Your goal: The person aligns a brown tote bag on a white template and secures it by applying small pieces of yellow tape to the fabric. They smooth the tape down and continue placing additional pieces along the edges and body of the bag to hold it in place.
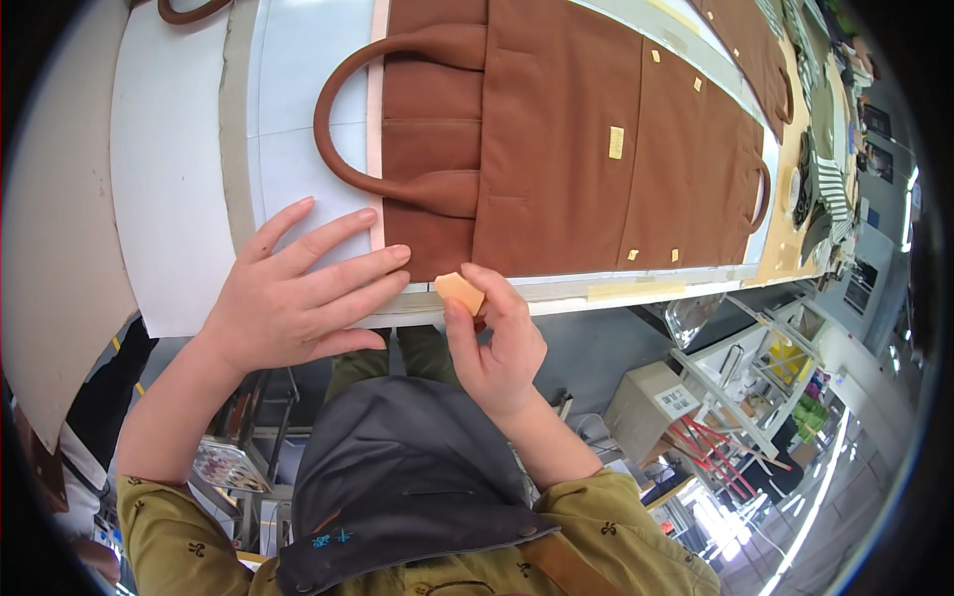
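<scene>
Piece of pale orange, maybe sponge point(459, 294), and it's pinched between thumb and forefinger of my right hand point(497, 348), over the near edge of the worktable point(555, 303). Light, I'd judge, and squashable: a gentle hold on its sides. Left hand point(283, 303) spread, fingers open, fingertips on the brown panel point(556, 129) and pink strip point(377, 119). Panel looks supple; its curved handle point(331, 119) looks firmer, the better grip.
</scene>
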### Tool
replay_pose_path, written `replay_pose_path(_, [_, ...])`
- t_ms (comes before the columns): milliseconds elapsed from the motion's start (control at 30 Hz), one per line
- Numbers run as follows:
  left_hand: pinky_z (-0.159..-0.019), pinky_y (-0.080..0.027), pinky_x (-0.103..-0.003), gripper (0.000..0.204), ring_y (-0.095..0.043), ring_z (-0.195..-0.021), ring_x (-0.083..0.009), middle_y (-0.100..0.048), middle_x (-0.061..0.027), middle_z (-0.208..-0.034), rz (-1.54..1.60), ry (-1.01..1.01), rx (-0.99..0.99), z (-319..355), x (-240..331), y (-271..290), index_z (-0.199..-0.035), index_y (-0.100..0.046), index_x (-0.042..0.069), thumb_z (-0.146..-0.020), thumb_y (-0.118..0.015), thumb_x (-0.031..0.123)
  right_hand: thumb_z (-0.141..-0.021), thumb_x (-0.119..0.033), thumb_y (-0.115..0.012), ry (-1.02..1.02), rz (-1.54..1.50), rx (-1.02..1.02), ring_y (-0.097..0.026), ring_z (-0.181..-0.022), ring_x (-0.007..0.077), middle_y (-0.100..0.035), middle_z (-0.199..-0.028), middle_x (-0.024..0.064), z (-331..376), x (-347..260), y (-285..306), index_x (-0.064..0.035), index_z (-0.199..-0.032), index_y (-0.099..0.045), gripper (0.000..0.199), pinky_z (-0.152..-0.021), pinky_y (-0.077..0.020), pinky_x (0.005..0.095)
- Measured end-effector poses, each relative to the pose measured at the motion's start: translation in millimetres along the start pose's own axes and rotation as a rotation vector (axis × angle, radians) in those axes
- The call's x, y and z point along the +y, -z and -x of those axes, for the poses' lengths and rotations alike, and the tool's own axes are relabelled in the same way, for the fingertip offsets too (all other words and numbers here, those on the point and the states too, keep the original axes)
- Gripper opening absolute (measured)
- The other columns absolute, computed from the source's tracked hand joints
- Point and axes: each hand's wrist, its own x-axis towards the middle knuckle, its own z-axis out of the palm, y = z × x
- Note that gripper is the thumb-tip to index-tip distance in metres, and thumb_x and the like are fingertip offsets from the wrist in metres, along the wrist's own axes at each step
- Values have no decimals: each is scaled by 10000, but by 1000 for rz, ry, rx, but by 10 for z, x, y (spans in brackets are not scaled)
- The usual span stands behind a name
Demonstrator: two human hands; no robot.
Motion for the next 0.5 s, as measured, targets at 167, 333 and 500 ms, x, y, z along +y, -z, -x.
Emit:
replay_pose_path(167, [-1179,-304,-473,554,-492,-1349,-151,-565,132,-1415,-13,16,-28,2,-4,4,-1291,-653,316,-834,-616,626,-876,7,-746,-27,48,-28,-629,-640,138,-718,-1030,110,15,11,-15,22,-1186,-630,332,-555,-517,246])
replay_pose_path(333, [-1185,-286,-489,591,-514,-1342,-186,-604,103,-1378,35,17,-9,3,-10,-5,-1293,-667,301,-802,-641,628,-867,14,-749,-3,92,-47,-636,-658,158,-722,-1029,115,9,-15,-10,20,-1183,-632,337,-567,-523,262])
replay_pose_path(500, [-1190,-273,-496,610,-529,-1335,-205,-623,87,-1361,57,20,-7,7,-12,-5,-1293,-674,293,-785,-654,631,-851,30,-751,41,141,-40,-648,-683,184,-726,-1031,110,-6,-24,-45,17,-1176,-635,346,-595,-528,279])
